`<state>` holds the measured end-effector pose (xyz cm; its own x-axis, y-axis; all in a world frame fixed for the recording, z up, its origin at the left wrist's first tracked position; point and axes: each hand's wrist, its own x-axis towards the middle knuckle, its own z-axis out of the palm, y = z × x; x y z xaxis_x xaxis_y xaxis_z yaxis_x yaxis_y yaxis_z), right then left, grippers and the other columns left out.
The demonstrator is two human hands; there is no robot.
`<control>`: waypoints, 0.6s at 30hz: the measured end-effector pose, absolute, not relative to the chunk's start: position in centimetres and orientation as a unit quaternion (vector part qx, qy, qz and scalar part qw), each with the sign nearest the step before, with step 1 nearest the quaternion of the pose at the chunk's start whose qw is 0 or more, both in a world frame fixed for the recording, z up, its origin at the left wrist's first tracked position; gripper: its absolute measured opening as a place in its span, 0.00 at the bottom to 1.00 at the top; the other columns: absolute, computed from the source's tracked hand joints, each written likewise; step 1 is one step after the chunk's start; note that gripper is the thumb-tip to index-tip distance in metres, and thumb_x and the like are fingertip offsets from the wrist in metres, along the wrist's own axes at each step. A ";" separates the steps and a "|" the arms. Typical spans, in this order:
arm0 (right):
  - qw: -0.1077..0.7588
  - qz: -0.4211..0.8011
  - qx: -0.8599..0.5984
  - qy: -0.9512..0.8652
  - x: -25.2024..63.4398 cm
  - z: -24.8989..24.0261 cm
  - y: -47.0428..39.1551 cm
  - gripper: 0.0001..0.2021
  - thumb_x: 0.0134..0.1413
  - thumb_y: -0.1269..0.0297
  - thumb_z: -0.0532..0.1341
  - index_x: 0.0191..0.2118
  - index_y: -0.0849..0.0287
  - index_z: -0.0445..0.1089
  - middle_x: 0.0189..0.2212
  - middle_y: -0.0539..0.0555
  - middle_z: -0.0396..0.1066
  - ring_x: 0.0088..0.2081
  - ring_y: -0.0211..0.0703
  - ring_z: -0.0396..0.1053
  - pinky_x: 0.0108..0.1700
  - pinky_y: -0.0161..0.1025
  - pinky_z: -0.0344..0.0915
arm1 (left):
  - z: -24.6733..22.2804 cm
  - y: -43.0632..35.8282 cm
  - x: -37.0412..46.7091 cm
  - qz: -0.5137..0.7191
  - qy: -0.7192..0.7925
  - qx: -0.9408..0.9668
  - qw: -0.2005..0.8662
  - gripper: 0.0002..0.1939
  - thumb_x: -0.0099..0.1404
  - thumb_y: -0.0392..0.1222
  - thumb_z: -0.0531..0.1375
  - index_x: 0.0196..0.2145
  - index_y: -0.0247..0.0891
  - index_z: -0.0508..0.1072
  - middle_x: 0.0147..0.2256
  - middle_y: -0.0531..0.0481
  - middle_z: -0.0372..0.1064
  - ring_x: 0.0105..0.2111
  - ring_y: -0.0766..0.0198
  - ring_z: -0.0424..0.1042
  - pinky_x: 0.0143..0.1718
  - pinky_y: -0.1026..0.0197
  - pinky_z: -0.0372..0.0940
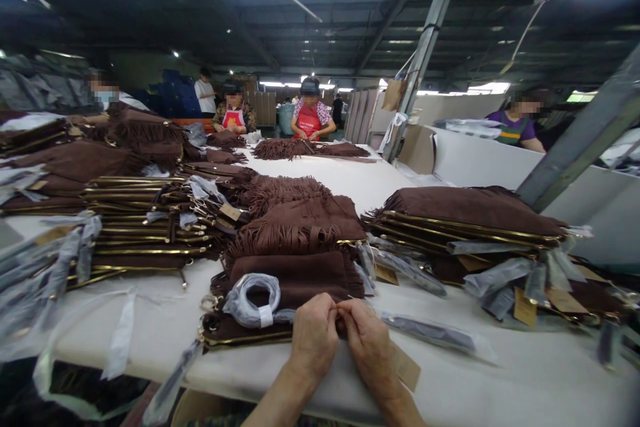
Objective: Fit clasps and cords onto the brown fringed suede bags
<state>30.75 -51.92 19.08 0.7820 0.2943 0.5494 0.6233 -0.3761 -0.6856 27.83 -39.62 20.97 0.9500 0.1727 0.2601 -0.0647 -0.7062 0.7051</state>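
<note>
My left hand and my right hand meet at the near edge of a brown suede fringed bag that lies flat on the white table. Both hands have fingertips pinched together at the bag's lower right corner, on something too small to make out. A coiled strap wrapped in clear plastic rests on the bag to the left of my hands. A tan paper tag pokes out under my right wrist.
Stacks of brown bags with gold zippers stand at left and right, with a fringed pile behind. Plastic-wrapped straps litter the table. Several other people work at the far end. A slanted metal post rises at right.
</note>
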 end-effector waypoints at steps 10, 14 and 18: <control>0.659 -0.063 -0.741 -0.114 30.9 19.3 -53.5 0.23 0.56 0.45 0.60 0.47 0.60 0.73 0.26 0.52 0.73 0.24 0.42 0.68 0.28 0.37 0.69 | 25.6 -29.6 22.4 0.152 -0.044 0.973 0.169 0.20 0.54 0.26 0.55 0.44 0.39 0.72 0.48 0.42 0.68 0.53 0.47 0.63 0.54 0.45 0.59; 0.706 0.011 -0.703 -0.087 27.8 20.4 -53.5 0.25 0.51 0.40 0.62 0.39 0.60 0.74 0.24 0.52 0.71 0.19 0.36 0.62 0.17 0.32 0.59 | 25.5 -25.8 22.0 0.109 -0.047 0.991 0.070 0.19 0.56 0.25 0.58 0.43 0.39 0.72 0.52 0.42 0.67 0.60 0.44 0.57 0.59 0.39 0.55; 0.752 0.262 -0.603 -0.057 22.5 20.0 -51.1 0.38 0.42 0.35 0.66 0.52 0.59 0.69 0.41 0.62 0.75 0.37 0.53 0.75 0.24 0.38 0.71 | 25.2 -28.5 21.2 0.180 -0.091 0.977 0.063 0.18 0.59 0.25 0.56 0.46 0.38 0.70 0.53 0.42 0.68 0.60 0.47 0.60 0.62 0.38 0.51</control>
<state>22.48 -51.14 19.97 0.8561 0.4629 -0.2298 -0.3249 0.1364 -0.9359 21.22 -28.47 25.18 0.9186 -0.1554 0.3634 -0.2007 -0.9755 0.0900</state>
